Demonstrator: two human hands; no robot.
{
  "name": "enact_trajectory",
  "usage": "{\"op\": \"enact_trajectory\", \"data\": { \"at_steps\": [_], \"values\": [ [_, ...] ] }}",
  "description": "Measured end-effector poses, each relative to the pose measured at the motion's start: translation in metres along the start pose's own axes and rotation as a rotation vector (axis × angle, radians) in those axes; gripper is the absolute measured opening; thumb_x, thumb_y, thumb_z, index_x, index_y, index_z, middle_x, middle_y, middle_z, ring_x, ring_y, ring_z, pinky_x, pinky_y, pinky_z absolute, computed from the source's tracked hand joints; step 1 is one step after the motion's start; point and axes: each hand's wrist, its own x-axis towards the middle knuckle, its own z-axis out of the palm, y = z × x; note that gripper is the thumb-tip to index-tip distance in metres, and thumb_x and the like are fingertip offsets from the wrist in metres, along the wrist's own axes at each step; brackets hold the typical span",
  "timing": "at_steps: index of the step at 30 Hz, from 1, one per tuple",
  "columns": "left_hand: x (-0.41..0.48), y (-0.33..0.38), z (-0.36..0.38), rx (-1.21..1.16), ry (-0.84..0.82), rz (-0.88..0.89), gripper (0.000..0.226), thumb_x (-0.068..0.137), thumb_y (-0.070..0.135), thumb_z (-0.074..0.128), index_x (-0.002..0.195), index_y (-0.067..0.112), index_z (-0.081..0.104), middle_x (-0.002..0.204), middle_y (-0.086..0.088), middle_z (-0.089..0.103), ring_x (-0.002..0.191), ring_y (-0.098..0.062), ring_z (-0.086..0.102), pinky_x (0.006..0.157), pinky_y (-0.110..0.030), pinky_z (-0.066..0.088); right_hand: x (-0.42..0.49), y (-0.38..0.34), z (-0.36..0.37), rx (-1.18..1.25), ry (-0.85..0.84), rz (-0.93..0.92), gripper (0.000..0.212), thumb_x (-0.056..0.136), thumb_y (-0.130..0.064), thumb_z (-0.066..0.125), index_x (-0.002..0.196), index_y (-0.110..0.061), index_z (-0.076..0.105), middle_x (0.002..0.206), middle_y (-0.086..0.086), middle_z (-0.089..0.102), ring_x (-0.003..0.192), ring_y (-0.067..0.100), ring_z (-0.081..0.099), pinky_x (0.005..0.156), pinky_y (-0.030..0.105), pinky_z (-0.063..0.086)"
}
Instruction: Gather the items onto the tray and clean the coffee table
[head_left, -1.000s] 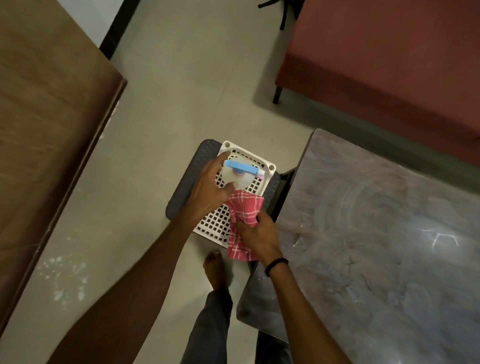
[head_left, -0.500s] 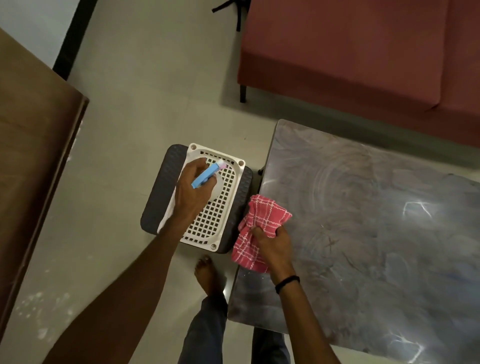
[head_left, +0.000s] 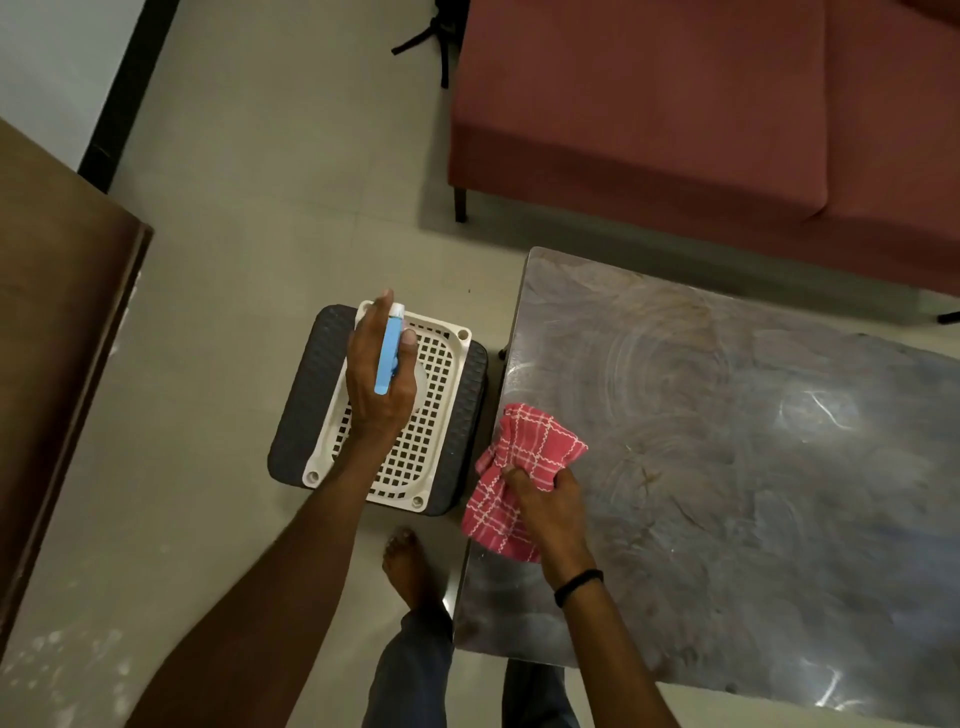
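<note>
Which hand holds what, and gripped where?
Left hand grips the spray bottle round its neck, under the blue head, above the tray. Right hand pinches the red checked cloth near its middle, at the coffee table edge.

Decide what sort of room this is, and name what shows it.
Probably a home living room: a red sofa stands by a low coffee table. The person, bare foot showing, holds a cloth and spray bottle.

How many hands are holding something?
2. The left hand grips a spray bottle above the tray; the right hand holds the red cloth at the coffee table edge.
</note>
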Motion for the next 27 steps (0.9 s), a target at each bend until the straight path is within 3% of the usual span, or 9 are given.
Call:
{"op": "enact_trajectory", "data": {
  "at_steps": [2,4,7,11,15,18,22,25,27],
  "values": [
    [0.002,0.013,-0.002,-0.032,0.018,0.069,0.041,0.101,0.016,0.054,0.137,-0.002,0.05,0.135,-0.017,0.058,0.123,-0.029,0.057,0.1,-0.052,0.05,-0.003,-0.003,-0.003,0.017,0.019,-0.021,0.021,0.093,-0.028,0.069,0.111,-0.029,0.06,0.108,-0.003,0.071,0.098,0.016,0.068,0.094,0.043,0.054],
    [0.0,0.03,-0.007,-0.088,0.019,0.04,0.038,0.101,0.024,0.053,0.128,-0.003,0.058,0.12,-0.017,0.066,0.103,-0.031,0.065,0.087,-0.049,0.056,-0.005,-0.009,-0.007,0.03,0.059,-0.045,0.018,0.092,-0.029,0.07,0.106,-0.034,0.059,0.106,-0.006,0.071,0.097,0.014,0.068,0.092,0.041,0.055],
    [-0.004,0.055,-0.014,-0.179,-0.081,-0.11,0.027,0.1,0.033,0.054,0.112,0.011,0.065,0.096,-0.008,0.068,0.073,-0.028,0.065,0.066,-0.051,0.057,-0.004,-0.019,-0.012,0.045,0.129,-0.077,0.02,0.092,-0.027,0.069,0.11,-0.029,0.062,0.103,-0.007,0.071,0.094,0.012,0.068,0.091,0.041,0.055],
    [-0.017,0.077,-0.003,-0.135,-0.234,-0.401,0.025,0.099,0.037,0.057,0.1,0.013,0.066,0.082,-0.014,0.069,0.049,-0.019,0.063,0.049,-0.03,0.052,0.004,-0.036,-0.029,0.011,0.205,-0.136,0.028,0.094,-0.026,0.067,0.12,-0.019,0.06,0.099,-0.009,0.066,0.087,0.002,0.061,0.085,0.033,0.051],
    [-0.045,0.08,0.027,-0.039,-0.334,-0.529,0.024,0.096,0.03,0.062,0.093,0.007,0.067,0.07,-0.017,0.067,0.047,-0.022,0.062,0.048,-0.032,0.052,0.024,-0.043,-0.054,-0.068,0.266,-0.195,0.024,0.094,-0.026,0.068,0.115,-0.018,0.061,0.088,-0.013,0.062,0.077,-0.004,0.055,0.065,0.017,0.04],
    [-0.064,0.083,0.054,0.091,-0.311,-0.5,0.025,0.095,0.031,0.062,0.082,0.009,0.064,0.062,-0.012,0.062,0.053,-0.026,0.063,0.054,-0.04,0.056,0.045,-0.038,-0.076,-0.092,0.282,-0.199,0.028,0.092,-0.028,0.07,0.116,-0.015,0.064,0.096,-0.005,0.067,0.08,0.007,0.06,0.072,0.025,0.044],
    [-0.076,0.092,0.079,0.208,-0.243,-0.51,0.042,0.093,0.041,0.063,0.062,0.016,0.051,0.052,-0.002,0.049,0.048,-0.016,0.05,0.052,-0.032,0.045,0.066,-0.024,-0.101,-0.096,0.266,-0.198,0.031,0.092,-0.029,0.07,0.118,-0.015,0.064,0.097,-0.003,0.069,0.082,0.008,0.062,0.065,0.018,0.042],
    [-0.086,0.1,0.094,0.274,-0.181,-0.545,0.046,0.088,0.055,0.063,0.062,0.019,0.051,0.054,-0.004,0.054,0.051,-0.022,0.058,0.056,-0.036,0.051,0.075,-0.015,-0.12,-0.094,0.229,-0.213,0.032,0.092,-0.029,0.07,0.12,-0.015,0.064,0.103,-0.001,0.071,0.089,0.016,0.067,0.072,0.025,0.047],
    [-0.093,0.111,0.104,0.323,-0.174,-0.531,0.043,0.09,0.049,0.064,0.063,0.02,0.05,0.055,-0.006,0.055,0.052,-0.025,0.059,0.058,-0.036,0.052,0.079,-0.012,-0.132,-0.082,0.207,-0.209,0.034,0.092,-0.029,0.07,0.122,-0.016,0.063,0.106,0.0,0.071,0.091,0.017,0.066,0.079,0.028,0.047]
  ]
}}
